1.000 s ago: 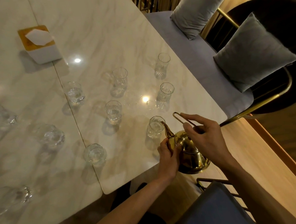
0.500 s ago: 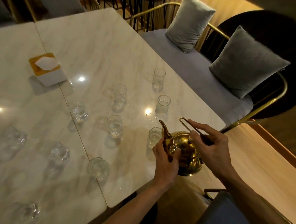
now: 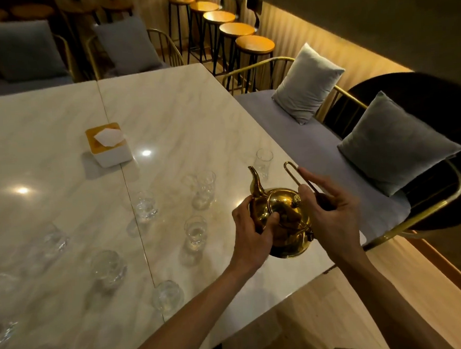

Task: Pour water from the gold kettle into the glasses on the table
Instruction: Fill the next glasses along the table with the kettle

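Both hands hold a gold kettle [image 3: 283, 219] in the air above the near right corner of a pale marble table [image 3: 166, 119]. Right hand [image 3: 326, 211] is closed around the kettle's thin looped wire handle [image 3: 294, 170], fingers pinching it where it rises behind the lid. Left hand [image 3: 250, 232] is cupped against the kettle's rounded side, thumb pressed onto the lid near the small knob [image 3: 296, 198], steadying the body. Its curved spout [image 3: 255, 181] points up and away from the person, and the kettle sits roughly level, so no water appears to be leaving it.

Spreading outward, clear glasses stand scattered across the table. One short glass [image 3: 196, 231] stands just left of the kettle, another [image 3: 206, 188] beyond it, and a taller one [image 3: 263, 163] past the spout. More glasses [image 3: 145, 206] trail off to the left, where they blur; how full any of them is cannot be told. A tissue box [image 3: 109, 146] sits farther back. A cushioned bench [image 3: 316, 142] runs along the table's right edge.

Risks, as a judgement: the handle is narrow wire, so the kettle could swing or twist as it tips, sending the stream wide of a small rim. A left palm on polished metal may slip, or flinch if the metal is hot. Glasses stand close together, so the kettle's belly or a forearm reaching over them could knock one down. Dim light and clear glass make the fill level hard to judge, inviting overflow onto the marble.
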Motion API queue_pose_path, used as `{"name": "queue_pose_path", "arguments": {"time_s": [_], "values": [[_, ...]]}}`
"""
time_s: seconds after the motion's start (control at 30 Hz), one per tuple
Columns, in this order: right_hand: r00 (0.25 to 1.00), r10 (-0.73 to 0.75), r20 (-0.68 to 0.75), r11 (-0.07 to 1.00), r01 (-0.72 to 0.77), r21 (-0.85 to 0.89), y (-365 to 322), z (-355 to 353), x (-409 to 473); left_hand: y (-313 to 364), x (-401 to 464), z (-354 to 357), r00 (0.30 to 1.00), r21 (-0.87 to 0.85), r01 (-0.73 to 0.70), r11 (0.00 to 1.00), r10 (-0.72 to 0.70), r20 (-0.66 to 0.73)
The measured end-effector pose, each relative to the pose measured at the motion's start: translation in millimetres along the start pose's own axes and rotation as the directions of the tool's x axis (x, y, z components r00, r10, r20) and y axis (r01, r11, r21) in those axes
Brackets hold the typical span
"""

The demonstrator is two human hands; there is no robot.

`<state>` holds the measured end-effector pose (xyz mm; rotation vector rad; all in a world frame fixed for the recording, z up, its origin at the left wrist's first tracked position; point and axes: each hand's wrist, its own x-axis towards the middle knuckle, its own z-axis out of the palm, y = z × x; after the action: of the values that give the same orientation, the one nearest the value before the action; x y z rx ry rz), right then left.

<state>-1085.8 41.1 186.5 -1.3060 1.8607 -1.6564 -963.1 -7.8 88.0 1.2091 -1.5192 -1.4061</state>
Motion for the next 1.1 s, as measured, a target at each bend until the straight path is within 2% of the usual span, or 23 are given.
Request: {"name": "queue_pose_path", "arguments": {"time_s": [0.2, 0.37, 0.73, 0.97, 1.1], "values": [[0.999, -0.051, 0.010, 0.999, 0.050, 0.020, -13, 35, 38, 13, 44, -30, 0.998, -0.017, -0.046, 0.999, 0.045, -0.047], [0.998, -0.056, 0.020, 0.998, 0.056, 0.008, -13, 71, 63, 7, 80, -53, 0.998, -0.029, -0.030, 0.999, 0.029, -0.053], [0.996, 0.084, 0.008, 0.996, -0.084, -0.010, 16, 140, 92, -37, 135, -82, 0.997, -0.046, 0.070, 0.996, -0.071, -0.024], [0.979, 0.189, 0.078, 0.981, -0.185, -0.055, 41, 165, 104, -63, 152, -86, 0.984, -0.050, 0.179, 0.983, -0.180, -0.004], [0.963, 0.242, 0.121, 0.967, -0.230, -0.105, 51, 175, 111, -78, 156, -83, 0.968, -0.110, 0.248, 0.962, -0.249, 0.003]]}}
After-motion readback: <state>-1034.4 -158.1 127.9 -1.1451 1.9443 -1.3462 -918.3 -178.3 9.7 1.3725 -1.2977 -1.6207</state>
